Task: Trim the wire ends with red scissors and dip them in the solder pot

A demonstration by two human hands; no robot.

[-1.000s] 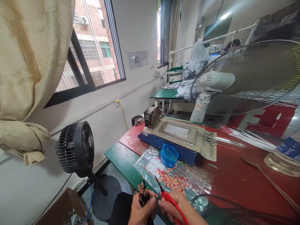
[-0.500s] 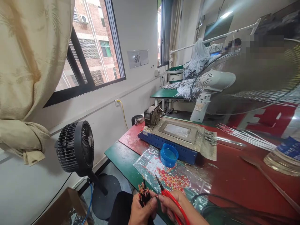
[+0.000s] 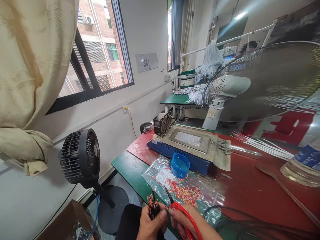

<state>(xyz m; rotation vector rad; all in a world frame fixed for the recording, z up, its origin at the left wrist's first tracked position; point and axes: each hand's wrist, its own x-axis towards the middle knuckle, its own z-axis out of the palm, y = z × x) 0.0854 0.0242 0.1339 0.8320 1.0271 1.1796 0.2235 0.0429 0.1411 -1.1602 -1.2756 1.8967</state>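
Observation:
My left hand [image 3: 152, 224] is closed around a bundle of black cables [image 3: 153, 210], whose stripped ends show red and pale wire tips pointing up. In my right hand [image 3: 186, 218] is a pair of red-handled scissors [image 3: 181, 208], its dark pointed blades aimed up and left. The thumb and a finger of the right hand also meet the left fingertips at the bundle's side; what they pinch there is too small to make out. Just beyond both hands lies a clear plastic bag [image 3: 215, 197] scattered with red and yellow wire scraps [image 3: 186, 190].
A blue round dish [image 3: 180, 165] stands on the bag, before a blue solder-pot-like machine [image 3: 175, 155] with a small black fan [image 3: 162, 123]. Black cables [image 3: 240, 221] lie at right, near a liquid-filled bottle [image 3: 301, 166]. A floor fan [image 3: 82, 156] stands left.
Hardly anything differs. The scissors' tip and right fingers have shifted very slightly left; the left hand still holds the bundle in the same place.

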